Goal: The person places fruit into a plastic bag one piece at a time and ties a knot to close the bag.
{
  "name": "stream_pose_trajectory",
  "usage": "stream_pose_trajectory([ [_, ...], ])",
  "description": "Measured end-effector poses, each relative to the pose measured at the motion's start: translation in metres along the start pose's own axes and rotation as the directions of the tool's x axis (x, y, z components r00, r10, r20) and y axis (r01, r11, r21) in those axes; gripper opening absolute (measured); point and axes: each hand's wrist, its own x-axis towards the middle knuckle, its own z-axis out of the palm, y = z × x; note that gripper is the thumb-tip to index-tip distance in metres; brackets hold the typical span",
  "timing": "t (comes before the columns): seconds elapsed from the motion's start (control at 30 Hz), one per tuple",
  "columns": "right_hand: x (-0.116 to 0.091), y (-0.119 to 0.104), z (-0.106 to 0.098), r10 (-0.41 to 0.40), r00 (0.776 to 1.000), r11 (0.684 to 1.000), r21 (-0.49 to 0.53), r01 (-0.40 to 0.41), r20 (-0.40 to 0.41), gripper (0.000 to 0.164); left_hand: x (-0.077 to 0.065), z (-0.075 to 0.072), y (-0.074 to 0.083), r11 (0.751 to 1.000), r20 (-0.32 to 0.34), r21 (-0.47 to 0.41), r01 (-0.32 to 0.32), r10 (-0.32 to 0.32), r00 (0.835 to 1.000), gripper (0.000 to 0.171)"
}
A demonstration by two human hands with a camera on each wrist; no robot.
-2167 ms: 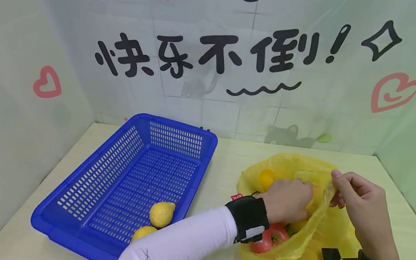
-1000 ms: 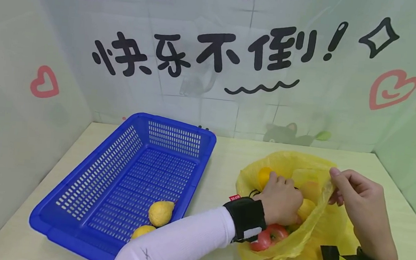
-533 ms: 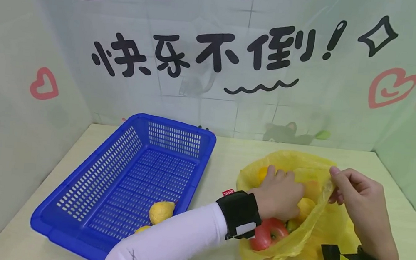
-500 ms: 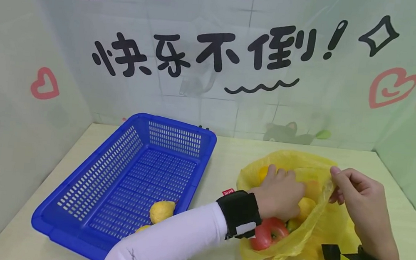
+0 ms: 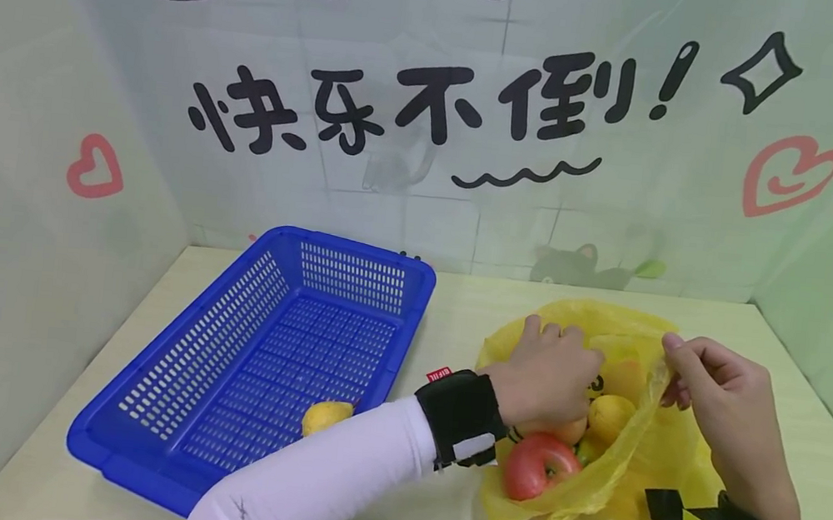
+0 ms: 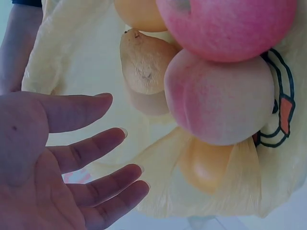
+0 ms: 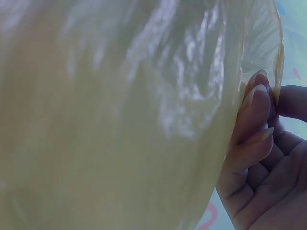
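My left hand (image 5: 544,373) is over the mouth of a yellow plastic bag (image 5: 577,317), fingers spread and nothing in them. In the left wrist view a peach (image 6: 220,100) lies near its fingertips, apart from them. A red apple (image 5: 540,466) touches the peach. Beside them is a yellow fruit with a nubbed end (image 6: 144,62); a smooth orange-yellow fruit (image 6: 204,163) shows partly behind a fold. My right hand (image 5: 723,398) pinches the bag's right rim between thumb and fingers, holding it up.
A blue perforated basket (image 5: 313,237) stands left of the bag on the pale table (image 5: 447,330). It has a yellow fruit (image 5: 326,416) near its right side, partly behind my left sleeve (image 5: 321,468). Printed walls enclose the back and sides.
My left hand has drawn back leftward and slightly up within the bag's opening, uncovering more fruit. The left forearm now hides more of the basket's fruit. My right hand keeps its hold.
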Motion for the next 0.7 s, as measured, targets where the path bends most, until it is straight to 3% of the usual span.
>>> stream_pose_trajectory([
  [0.17,0.0,0.002,0.0,0.002,1.0,1.0,0.004,-0.002,0.008,0.029,-0.002,-0.003,-0.012,1.0,-0.003,0.003,0.016,-0.016,1.0,0.009],
  [0.37,0.001,0.0,0.002,0.011,1.0,1.0,-0.019,-0.011,0.0,0.033,-0.01,-0.01,-0.035,0.996,-0.003,-0.066,0.057,-0.057,0.998,0.01],
  [0.57,0.0,0.001,0.002,0.011,1.0,1.0,-0.022,-0.011,0.002,0.033,-0.019,-0.012,-0.056,0.986,-0.027,-0.126,0.109,-0.114,0.993,0.029],
  [0.7,0.0,0.002,0.001,0.015,1.0,1.0,-0.015,-0.015,0.011,0.032,-0.024,-0.013,-0.066,0.981,-0.042,-0.158,0.116,-0.124,0.991,0.031],
])
